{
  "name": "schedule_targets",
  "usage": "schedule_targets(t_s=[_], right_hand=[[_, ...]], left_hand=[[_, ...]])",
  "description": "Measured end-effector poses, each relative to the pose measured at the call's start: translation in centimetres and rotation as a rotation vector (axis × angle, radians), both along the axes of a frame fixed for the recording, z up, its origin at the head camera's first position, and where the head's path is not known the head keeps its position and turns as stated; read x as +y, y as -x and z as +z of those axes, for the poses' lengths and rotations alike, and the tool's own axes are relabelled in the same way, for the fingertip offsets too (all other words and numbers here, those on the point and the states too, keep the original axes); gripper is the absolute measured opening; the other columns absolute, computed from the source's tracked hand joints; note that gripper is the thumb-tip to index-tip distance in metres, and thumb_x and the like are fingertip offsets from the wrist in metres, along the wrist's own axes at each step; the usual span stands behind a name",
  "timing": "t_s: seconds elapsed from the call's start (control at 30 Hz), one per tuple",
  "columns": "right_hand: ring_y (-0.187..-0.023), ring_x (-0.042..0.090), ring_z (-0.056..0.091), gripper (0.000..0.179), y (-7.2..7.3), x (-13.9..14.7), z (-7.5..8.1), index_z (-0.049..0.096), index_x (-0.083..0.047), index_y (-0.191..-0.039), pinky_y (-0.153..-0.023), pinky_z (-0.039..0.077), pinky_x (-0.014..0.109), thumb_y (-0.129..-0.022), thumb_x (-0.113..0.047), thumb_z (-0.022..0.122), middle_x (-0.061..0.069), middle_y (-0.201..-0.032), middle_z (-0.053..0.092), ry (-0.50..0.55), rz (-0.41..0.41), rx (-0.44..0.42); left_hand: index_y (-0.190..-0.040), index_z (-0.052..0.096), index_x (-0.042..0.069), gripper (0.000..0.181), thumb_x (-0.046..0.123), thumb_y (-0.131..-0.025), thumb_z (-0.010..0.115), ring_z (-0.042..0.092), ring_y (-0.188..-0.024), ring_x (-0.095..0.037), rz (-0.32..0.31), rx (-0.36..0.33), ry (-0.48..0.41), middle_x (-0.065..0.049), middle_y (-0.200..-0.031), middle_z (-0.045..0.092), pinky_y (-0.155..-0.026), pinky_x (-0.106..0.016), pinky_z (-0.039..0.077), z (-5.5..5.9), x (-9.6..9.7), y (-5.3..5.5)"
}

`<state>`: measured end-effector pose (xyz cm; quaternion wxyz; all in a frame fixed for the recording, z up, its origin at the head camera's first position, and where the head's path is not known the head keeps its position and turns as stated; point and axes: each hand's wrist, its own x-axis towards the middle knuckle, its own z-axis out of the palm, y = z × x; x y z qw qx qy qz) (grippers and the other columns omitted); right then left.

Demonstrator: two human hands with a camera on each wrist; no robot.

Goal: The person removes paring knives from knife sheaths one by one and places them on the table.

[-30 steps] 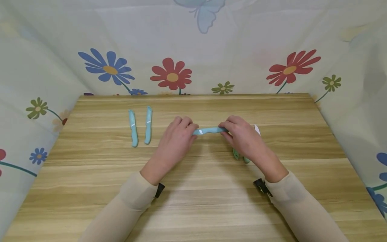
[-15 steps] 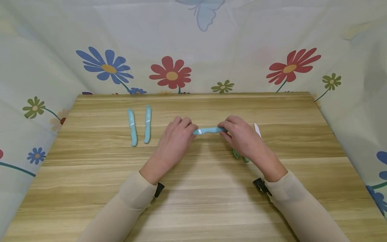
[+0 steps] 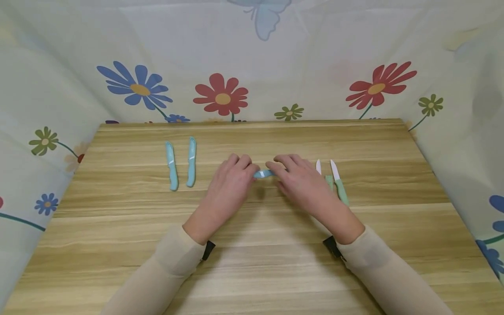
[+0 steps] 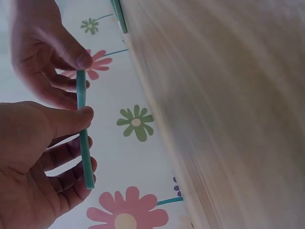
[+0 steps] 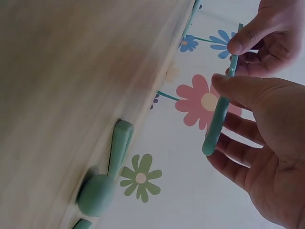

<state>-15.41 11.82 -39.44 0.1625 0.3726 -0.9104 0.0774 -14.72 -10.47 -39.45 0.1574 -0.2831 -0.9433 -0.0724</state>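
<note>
Both hands hold one light-blue sheathed paring knife (image 3: 264, 174) lengthwise between them, above the middle of the table. My left hand (image 3: 232, 183) pinches the sheath end between thumb and fingers, as the left wrist view shows. My right hand (image 3: 303, 181) grips the handle; in the right wrist view its thumb lies along the handle (image 5: 217, 124) with the fingers behind. A white band shows between sheath and handle. From above, the right hand hides most of the handle.
Two more blue sheathed knives (image 3: 172, 166) (image 3: 191, 162) lie side by side at the left. Right of the right hand are a green-handled knife (image 3: 341, 190) with a bare white blade, another white blade (image 3: 318, 166) and a green sheath (image 3: 329, 181). A flowered cloth (image 3: 315, 57) stands behind the wooden table (image 3: 252, 271).
My right hand has slid left along the knife, closer to the left hand, covering more of the handle. The green knives to its right are more visible. My left hand is nearly still.
</note>
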Motion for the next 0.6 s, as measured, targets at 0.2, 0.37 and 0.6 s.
schedule_targets(t_s=[0.2,0.37,0.6], right_hand=[[-0.101,0.03,0.064,0.032,-0.1,-0.12,0.04,0.072,-0.003,-0.125,-0.083,0.056,0.039,-0.094,-0.006,0.081,0.011,-0.114,0.069,0.031,0.013,-0.001],[-0.096,0.029,0.063,0.023,-0.11,-0.1,0.04,0.074,-0.005,-0.118,-0.079,0.054,0.037,-0.096,-0.006,0.08,0.01,-0.109,0.069,0.034,0.018,-0.001],[-0.096,0.028,0.063,0.02,-0.09,-0.07,0.11,0.075,-0.006,-0.116,-0.079,0.055,0.036,-0.097,-0.006,0.079,0.009,-0.108,0.07,0.028,0.016,-0.011]], left_hand=[[-0.113,0.079,0.007,0.024,0.015,-0.091,0.087,0.051,-0.087,-0.023,-0.002,-0.008,-0.002,-0.006,-0.099,0.063,-0.071,-0.029,0.046,0.16,0.33,-0.26],[-0.112,0.079,0.007,0.023,0.017,-0.092,0.086,0.051,-0.087,-0.023,-0.008,-0.014,-0.003,-0.005,-0.098,0.063,-0.072,-0.028,0.046,0.25,0.4,-0.36],[-0.113,0.079,0.006,0.024,0.016,-0.093,0.085,0.053,-0.088,-0.024,-0.009,-0.024,-0.003,-0.006,-0.1,0.063,-0.073,-0.028,0.049,0.27,0.42,-0.47]])
